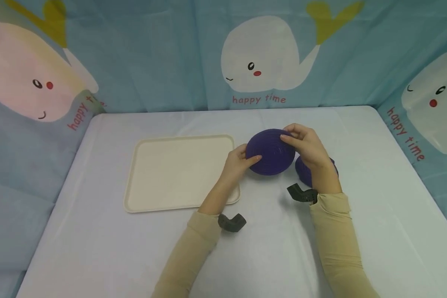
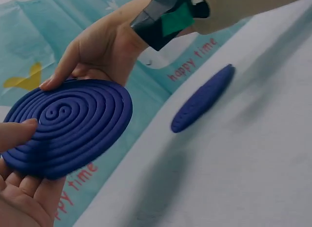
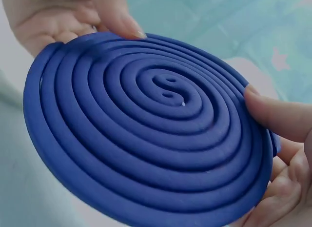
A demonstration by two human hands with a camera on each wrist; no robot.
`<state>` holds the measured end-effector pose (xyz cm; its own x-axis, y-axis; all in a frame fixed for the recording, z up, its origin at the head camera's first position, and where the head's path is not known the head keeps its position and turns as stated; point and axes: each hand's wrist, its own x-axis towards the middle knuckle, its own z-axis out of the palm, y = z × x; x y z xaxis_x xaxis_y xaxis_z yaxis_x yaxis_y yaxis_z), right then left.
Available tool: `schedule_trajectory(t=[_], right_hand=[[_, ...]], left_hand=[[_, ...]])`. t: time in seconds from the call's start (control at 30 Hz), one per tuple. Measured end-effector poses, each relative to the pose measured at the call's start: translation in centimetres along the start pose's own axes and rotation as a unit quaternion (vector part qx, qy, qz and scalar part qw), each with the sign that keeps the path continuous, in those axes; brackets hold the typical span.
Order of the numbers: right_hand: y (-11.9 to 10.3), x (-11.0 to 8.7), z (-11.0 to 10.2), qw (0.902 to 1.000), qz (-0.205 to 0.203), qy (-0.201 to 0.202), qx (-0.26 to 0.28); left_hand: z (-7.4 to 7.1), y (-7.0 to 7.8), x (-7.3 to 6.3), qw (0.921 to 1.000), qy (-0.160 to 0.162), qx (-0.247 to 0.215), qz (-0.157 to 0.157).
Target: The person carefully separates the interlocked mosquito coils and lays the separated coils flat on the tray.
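A round, blue-purple mosquito coil (image 1: pixel 270 152), wound in a double spiral, is held tilted above the table. My left hand (image 1: pixel 235 163) pinches its left edge, thumb on the upper face and fingers beneath. At the upper right rim, my right hand (image 1: pixel 308 145) grips the same coil between thumb and fingers. The right wrist view shows the coil's (image 3: pixel 161 154) two small holes at the centre. A second blue coil (image 1: pixel 303 171) lies on the table, partly hidden under the right wrist; in the left wrist view this other coil (image 2: pixel 202 99) appears edge-on.
A cream rectangular tray (image 1: pixel 175 174) lies on the white-covered table (image 1: pixel 268 248), left of the coils, with the left forearm over its right corner. Black wrist mounts (image 1: pixel 231 222) stick out from both sleeves. A blue whale-print curtain (image 1: pixel 164 58) stands behind and along the sides.
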<state>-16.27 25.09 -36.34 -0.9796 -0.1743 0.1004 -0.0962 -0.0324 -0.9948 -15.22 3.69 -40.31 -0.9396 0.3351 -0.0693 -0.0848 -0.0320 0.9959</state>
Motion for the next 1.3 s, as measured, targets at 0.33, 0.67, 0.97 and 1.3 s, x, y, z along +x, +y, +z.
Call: schedule_trajectory(t=[0.33,0.67,0.97,1.3], right_hand=[[-0.2,0.5,3.1,0.9981,0.006,0.008,0.061],[0.7,0.7,5.8,0.9996,0.020,0.011,0.018],[0.8,-0.3,5.5,0.9996,0.017,0.002,-0.021],[1.1,0.1,6.1,0.9989,0.015,-0.007,-0.043]], left_hand=[[-2.4,2.2,-0.2,0.9971,0.062,-0.030,0.033],[-3.6,2.4,-0.9,0.9938,0.103,-0.005,0.043],[-3.1,1.7,-1.5,0.9941,0.099,0.005,0.045],[-3.6,1.8,-1.5,0.9913,0.114,0.040,0.051]])
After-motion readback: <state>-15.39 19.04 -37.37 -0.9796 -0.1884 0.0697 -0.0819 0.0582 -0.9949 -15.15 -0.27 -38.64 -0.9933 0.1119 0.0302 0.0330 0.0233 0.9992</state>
